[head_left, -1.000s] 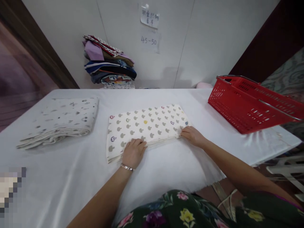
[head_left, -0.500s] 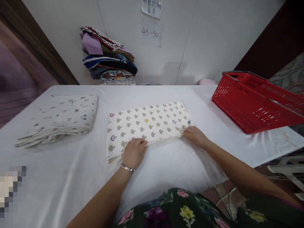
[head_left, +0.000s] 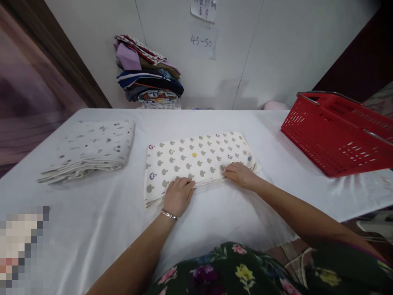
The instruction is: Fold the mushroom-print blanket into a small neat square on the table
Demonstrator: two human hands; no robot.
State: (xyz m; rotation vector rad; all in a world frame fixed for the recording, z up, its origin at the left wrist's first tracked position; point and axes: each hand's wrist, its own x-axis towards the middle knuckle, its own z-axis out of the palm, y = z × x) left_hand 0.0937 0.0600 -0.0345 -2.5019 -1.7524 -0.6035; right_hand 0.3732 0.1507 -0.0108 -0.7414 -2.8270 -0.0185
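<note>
A folded cream cloth [head_left: 184, 157] lies flat, printed with grey mushroom shapes and a few coloured ones. My left hand [head_left: 178, 196], with a silver bracelet at the wrist, grips its near edge left of the middle. Farther right along the same edge, my right hand [head_left: 241, 175] has its fingers on top of the fabric. Both thumbs are mostly hidden. Several layers show at the cloth's near left corner and near right corner. To the left rests another folded cloth [head_left: 95, 141], white with small grey and dark motifs, touched by neither hand.
A white-covered table [head_left: 123, 229] carries both cloths. On its right side stands a red plastic basket [head_left: 340, 135] with metal handles. Behind the table, a stack of folded fabrics [head_left: 147, 73] is against the wall, near paper signs [head_left: 201, 41]. A pixelated item [head_left: 21, 241] is at lower left.
My right hand has slid left along the near edge, away from the right corner and closer to my left hand. The whole view has shifted slightly.
</note>
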